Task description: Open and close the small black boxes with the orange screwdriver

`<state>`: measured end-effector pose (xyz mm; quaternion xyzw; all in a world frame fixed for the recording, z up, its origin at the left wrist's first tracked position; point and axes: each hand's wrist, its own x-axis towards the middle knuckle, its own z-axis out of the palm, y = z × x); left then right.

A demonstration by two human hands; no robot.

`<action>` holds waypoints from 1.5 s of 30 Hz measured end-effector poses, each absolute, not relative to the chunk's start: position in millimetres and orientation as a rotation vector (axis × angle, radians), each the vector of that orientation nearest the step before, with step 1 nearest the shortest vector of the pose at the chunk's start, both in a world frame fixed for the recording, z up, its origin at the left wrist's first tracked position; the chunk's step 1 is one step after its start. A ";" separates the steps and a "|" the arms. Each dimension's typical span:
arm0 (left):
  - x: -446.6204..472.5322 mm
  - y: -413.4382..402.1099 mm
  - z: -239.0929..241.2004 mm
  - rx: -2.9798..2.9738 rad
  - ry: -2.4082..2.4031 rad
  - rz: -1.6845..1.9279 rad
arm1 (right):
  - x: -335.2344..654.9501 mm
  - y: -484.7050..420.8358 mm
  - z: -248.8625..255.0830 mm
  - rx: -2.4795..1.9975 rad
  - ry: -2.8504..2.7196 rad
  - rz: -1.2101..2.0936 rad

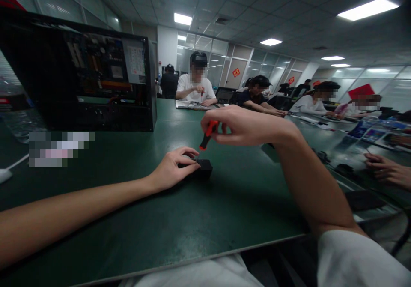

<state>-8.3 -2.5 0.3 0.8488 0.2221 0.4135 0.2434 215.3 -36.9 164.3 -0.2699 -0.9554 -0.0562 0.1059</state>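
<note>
My right hand (pixel 237 126) grips the red and black handle of a screwdriver (pixel 205 141) from above. The tool tilts down and to the left, its thin shaft ending at the top of a small black box-shaped part (pixel 205 169). That part rests on the green table. My left hand (pixel 175 167) is at the part's left side, thumb and fingers closed around it near the screwdriver's tip. Fingers cover the part's left portion, and the exact spot where the tip touches is too small to make out.
An open black computer case (pixel 112 77) stands at the back left, beside a clear plastic bottle (pixel 19 111). A co-worker's hand (pixel 388 169) is at the right edge, near dark items. Other people sit further along the green table (pixel 199 222).
</note>
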 end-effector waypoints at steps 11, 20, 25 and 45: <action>-7.2 -7.5 3.0 2.401 0.745 0.984 | 273.6 -26.0 80.3 -1.029 -2.860 -0.369; -4.6 -7.6 6.7 2.451 0.879 0.839 | 321.8 -2.9 69.9 -0.742 -2.618 -0.937; -5.5 -6.8 5.7 2.436 0.917 0.826 | 312.1 -7.7 68.7 -0.612 -2.578 -0.970; -5.4 -4.1 2.5 2.466 0.895 0.838 | 305.0 0.2 52.8 -0.721 -2.689 -0.921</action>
